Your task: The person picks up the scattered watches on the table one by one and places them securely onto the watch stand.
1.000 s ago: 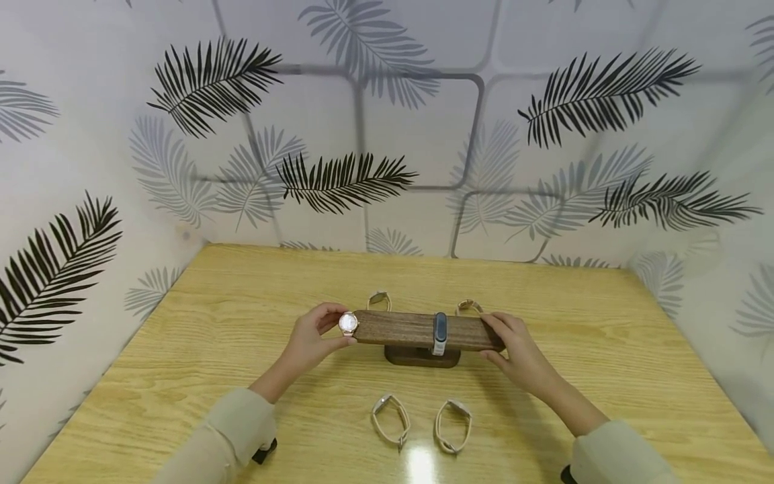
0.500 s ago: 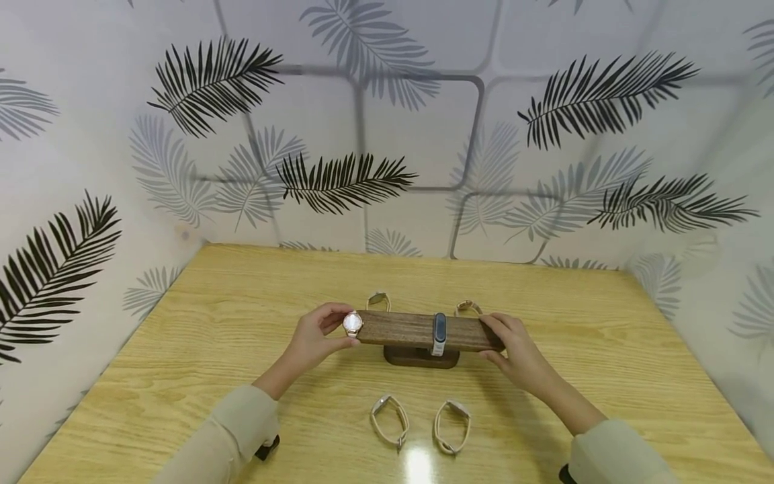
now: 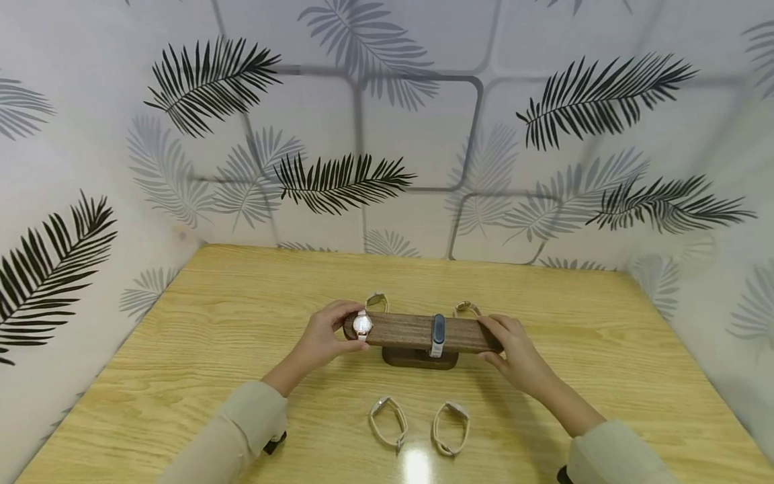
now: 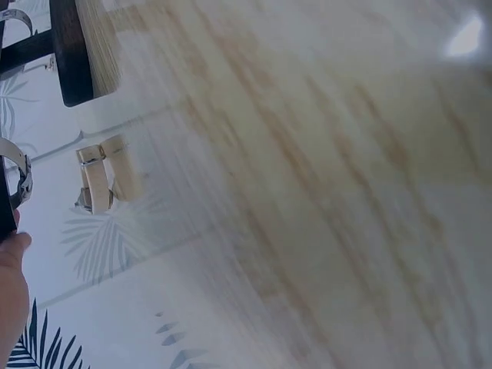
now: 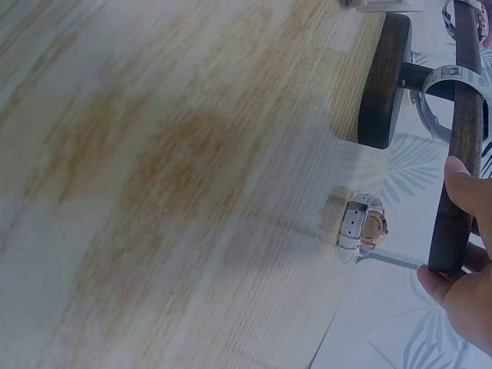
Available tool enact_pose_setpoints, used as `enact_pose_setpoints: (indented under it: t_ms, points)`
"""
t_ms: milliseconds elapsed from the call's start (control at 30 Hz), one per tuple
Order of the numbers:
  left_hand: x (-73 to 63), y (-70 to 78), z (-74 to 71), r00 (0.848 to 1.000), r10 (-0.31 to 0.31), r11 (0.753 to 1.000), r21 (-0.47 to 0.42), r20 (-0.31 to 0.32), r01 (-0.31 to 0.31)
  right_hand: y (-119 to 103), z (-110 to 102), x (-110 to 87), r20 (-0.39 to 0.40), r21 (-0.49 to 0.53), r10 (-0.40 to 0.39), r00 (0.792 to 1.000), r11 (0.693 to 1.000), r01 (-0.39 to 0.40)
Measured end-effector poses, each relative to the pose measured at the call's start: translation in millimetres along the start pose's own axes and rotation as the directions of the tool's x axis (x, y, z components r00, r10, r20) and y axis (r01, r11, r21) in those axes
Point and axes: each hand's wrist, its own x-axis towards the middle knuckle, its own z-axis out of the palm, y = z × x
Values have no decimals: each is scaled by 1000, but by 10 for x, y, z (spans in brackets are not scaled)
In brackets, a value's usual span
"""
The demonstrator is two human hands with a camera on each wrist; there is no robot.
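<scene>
The left hand (image 3: 323, 337) is pinching the round watch (image 3: 363, 325), which is sitting near the 9 o'clock end of the wooden bar (image 3: 402, 330); the right hand (image 3: 517, 353) is gripping the 3 o'clock end. The watch is probably behaving as light, scratch-prone; its strap (image 3: 362, 339) is offering the safer hold.

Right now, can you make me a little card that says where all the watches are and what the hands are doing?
Bar: dark wood, raised on a base
Near its left end: white-faced watch
Right of its middle: dark-screened band
Left hand: pinching the white-faced watch
Right hand: gripping the bar's right end
On the table, in front: front-left watch, front-right watch
Behind the bar: back-left watch, back-right watch, both partly hidden in the head view
Total: six, counting the band
</scene>
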Motion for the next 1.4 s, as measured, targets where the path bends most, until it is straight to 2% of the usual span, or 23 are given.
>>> enact_pose_setpoints:
  t_ms: [200,533,733,1033,1267,1400]
  points:
    - [-8,39,-10,998,56,983,174,14,-57,-8,14,-9,-6,-4,-1,1000,1000,1]
    - [20,87,-77,994,-3,952,306,110,-31,-26,-14,-4,-2,4,10,1000,1000,-10]
    - [28,107,-87,993,-13,946,323,120,-26,-17,-1,-3,-3,6,5,1000,1000,-5]
    - [45,106,-24,993,33,940,335,113,-70,-21,6,-4,0,9,7,1000,1000,-7]
    - [94,141,41,985,105,910,387,134,-149,-21,11,-5,8,13,20,1000,1000,-20]
    - [123,165,62,983,111,890,424,147,-164,-31,-11,0,18,9,33,999,999,-33]
